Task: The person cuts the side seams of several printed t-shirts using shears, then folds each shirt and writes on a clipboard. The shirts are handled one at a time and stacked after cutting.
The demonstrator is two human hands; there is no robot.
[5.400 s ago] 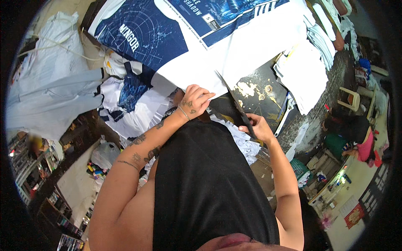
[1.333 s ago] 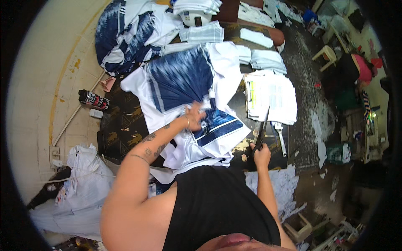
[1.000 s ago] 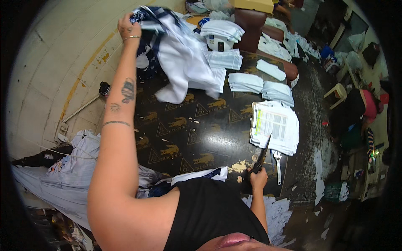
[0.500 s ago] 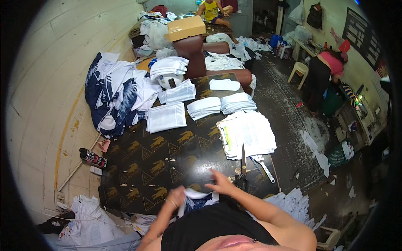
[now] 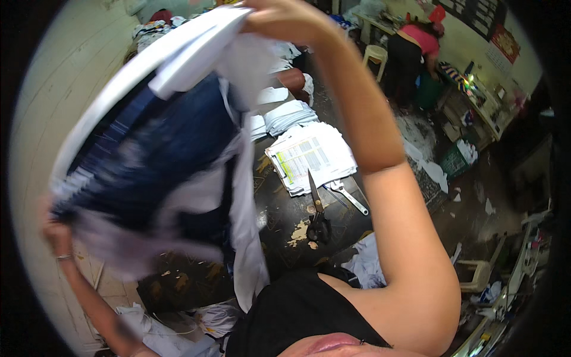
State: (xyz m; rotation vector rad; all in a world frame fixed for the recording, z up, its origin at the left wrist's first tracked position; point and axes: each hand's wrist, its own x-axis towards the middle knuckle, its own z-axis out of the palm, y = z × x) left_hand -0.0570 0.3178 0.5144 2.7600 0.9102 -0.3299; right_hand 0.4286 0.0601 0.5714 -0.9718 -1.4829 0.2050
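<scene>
At the far left, the left hand (image 5: 56, 235) is raised with its grip closed on the lower edge of a navy-and-white printed garment (image 5: 160, 160), though the fingers are blurred and how much cloth is gathered cannot be told. The garment is held spread in the air above the dark patterned tabletop (image 5: 279, 205), touching nothing below, with one white panel hanging loose toward the tabletop's near edge. Its upper edge is pinched in the right hand (image 5: 285, 21), lifted high at the top of the view, the grip shut on a white fold. To the right of the garment, large black-handled scissors (image 5: 317, 208) lie unattended on the tabletop, just beside a stack of printed paper sheets (image 5: 309, 156) and a metal wrench (image 5: 348, 197); folded white cloth stacks (image 5: 291, 116) rest beyond the papers. Farther right of the garment, well apart, another person in a pink top (image 5: 416, 50) is bent over a side bench. As a judgement, the cloth appears to be being shaken out or turned; this is best done with both grips kept at opposite edges, tension kept even, and the dangling panel kept clear of the scissors' blades before the piece is laid flat.
</scene>
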